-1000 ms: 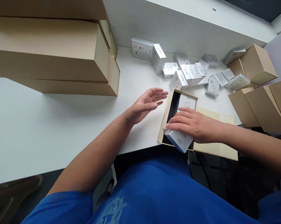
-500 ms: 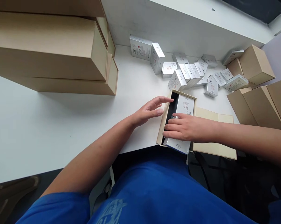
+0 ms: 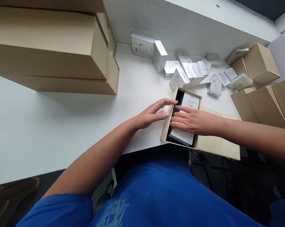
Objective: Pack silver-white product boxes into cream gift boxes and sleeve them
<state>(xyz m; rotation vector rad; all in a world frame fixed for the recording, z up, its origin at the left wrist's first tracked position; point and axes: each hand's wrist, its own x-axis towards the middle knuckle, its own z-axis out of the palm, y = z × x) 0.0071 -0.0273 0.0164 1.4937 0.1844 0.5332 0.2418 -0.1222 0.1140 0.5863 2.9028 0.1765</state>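
Head view: right fingers point(image 3: 181, 115) lie slightly spread, pressing on white cartons point(image 3: 191, 101), which now sit down inside the black-lined kraft box point(image 3: 165, 127) instead of jutting past its near wall. Left fingertips point(image 3: 173, 101), loosely spread, reach over its left wall. Loose cartons point(image 3: 183, 57) lie along the tabletop's point(image 3: 62, 132) back edge.

Right hand point(image 3: 194, 121) lay flat on two white cartons point(image 3: 190, 101) seated in the black-lined kraft box point(image 3: 164, 126). Left hand point(image 3: 151, 115) sat at the box's left wall, fingertips over the rim. Lid flap point(image 3: 218, 146) lay open right. Loose cartons point(image 3: 187, 71) sat beyond on the white table point(image 3: 62, 126); large kraft boxes point(image 3: 47, 47) stacked left.
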